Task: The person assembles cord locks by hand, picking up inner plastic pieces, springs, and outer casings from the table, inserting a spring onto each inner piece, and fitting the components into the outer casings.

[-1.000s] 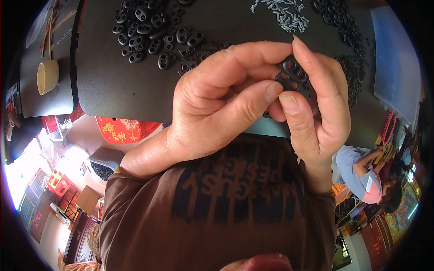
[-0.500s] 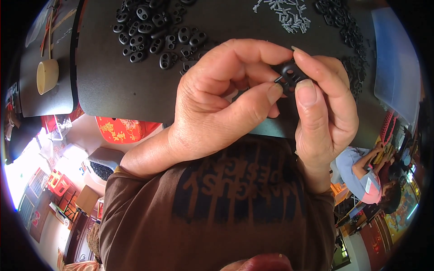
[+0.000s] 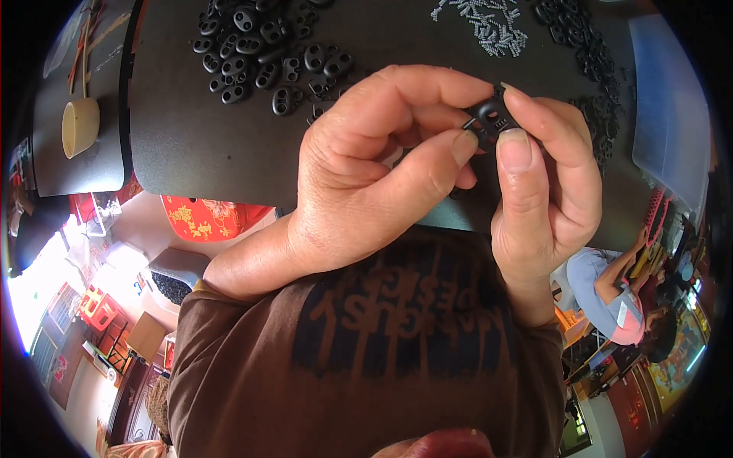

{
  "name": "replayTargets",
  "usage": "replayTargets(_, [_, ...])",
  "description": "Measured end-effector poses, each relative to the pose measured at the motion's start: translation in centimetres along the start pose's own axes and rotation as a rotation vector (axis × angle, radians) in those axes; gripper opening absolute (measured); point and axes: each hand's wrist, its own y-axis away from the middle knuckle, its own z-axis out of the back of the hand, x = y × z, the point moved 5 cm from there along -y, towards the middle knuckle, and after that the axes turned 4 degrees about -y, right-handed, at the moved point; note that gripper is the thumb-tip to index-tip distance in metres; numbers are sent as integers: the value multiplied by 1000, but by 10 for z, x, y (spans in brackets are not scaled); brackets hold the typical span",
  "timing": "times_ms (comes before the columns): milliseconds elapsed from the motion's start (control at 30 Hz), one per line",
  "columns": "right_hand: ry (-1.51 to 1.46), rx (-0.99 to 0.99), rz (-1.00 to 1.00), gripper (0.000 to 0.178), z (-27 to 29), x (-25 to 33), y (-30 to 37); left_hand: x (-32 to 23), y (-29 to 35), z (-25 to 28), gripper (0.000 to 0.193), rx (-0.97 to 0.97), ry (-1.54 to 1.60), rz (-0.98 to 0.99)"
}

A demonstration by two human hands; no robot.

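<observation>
Head view: both bare hands meet above the near edge of a dark tabletop (image 3: 221, 164).
Black two-holed piece (image 3: 493, 107): off the table, between the fingertips of the two hands.
Right hand (image 3: 551, 187): grasping the piece between thumb and forefinger.
Left hand (image 3: 359, 172): curled, thumb at the piece's left edge beside a thin black prong (image 3: 469, 124); whether it pinches the prong, I cannot tell.
Tabletop, left: a heap of black two-holed parts (image 3: 247, 46).
Tabletop, far side: scattered metal springs (image 3: 496, 34).
Tabletop, right: a band of small black parts (image 3: 580, 46), with a translucent bluish sheet or tray (image 3: 668, 114) near it.
Side table (image 3: 57, 175): a beige cup-shaped scoop (image 3: 81, 128) on it.
Room, left: a red seat with gold patterning (image 3: 206, 219), a red plastic stool (image 3: 99, 309), bright daylight.
Room, right: another person (image 3: 599, 290) in a pale blue top.
</observation>
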Motion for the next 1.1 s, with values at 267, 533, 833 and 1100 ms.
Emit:
replayTargets(267, [32,-9,65,21,-1,1,4,0,2,0,32,12,-19,-28])
replayTargets(533, [-39,-2,7,21,2,-2,7,-1,3,-3,36,85,-81,-50])
replayTargets(833, [-60,61,80,29,5,-5,8,-2,2,-10,43,130,39,-91])
replayTargets(1100, [-55,64,109,33,7,-4,4,2,0,-11,37,152,161,-51])
